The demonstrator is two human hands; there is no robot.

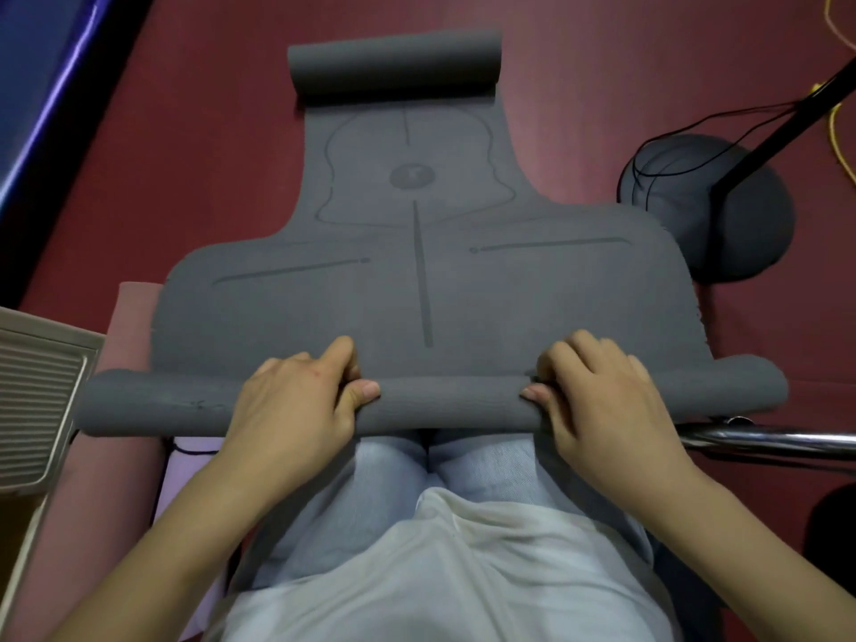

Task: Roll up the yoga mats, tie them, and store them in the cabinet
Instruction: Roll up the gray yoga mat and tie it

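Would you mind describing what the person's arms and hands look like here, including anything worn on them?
Both forearms are bare right to the frame's lower edge, with no sleeves in view. The left hand and right hand wear no gloves, and no rings, watch or bracelets are visible. Fingernails are short and unpainted. There is a small reddish mark on the back of the left hand.

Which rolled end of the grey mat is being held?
The near roll, across the knees: left hand and right hand both grip it. The far roll lies untouched.
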